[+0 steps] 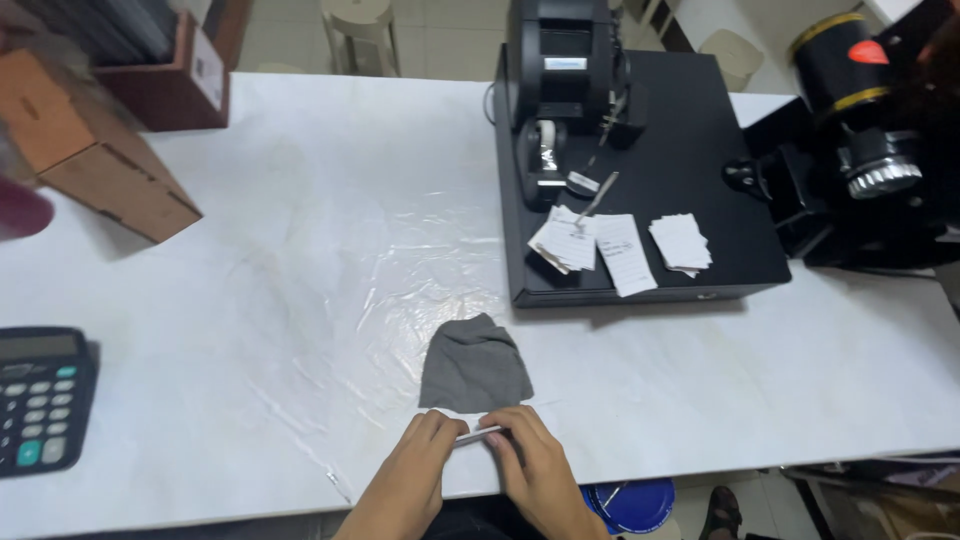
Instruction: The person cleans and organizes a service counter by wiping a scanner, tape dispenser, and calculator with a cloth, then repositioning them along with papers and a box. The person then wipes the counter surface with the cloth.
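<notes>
A grey cloth (474, 366) lies crumpled on the white counter (300, 260), near its front edge. Just below it my left hand (423, 462) and my right hand (527, 452) meet over a thin silvery stick-like object (478, 435). Each hand pinches one end of it against the counter. The object is mostly hidden by my fingers, so I cannot tell what it is. A clear plastic sheet (400, 290) covers the counter under the cloth.
A black cash drawer (700, 200) with a receipt printer (562, 70) and paper slips (620, 245) sits at the back right. A black machine (870, 130) stands far right, a calculator (35, 400) at the left edge, wooden boxes (110, 170) at the back left.
</notes>
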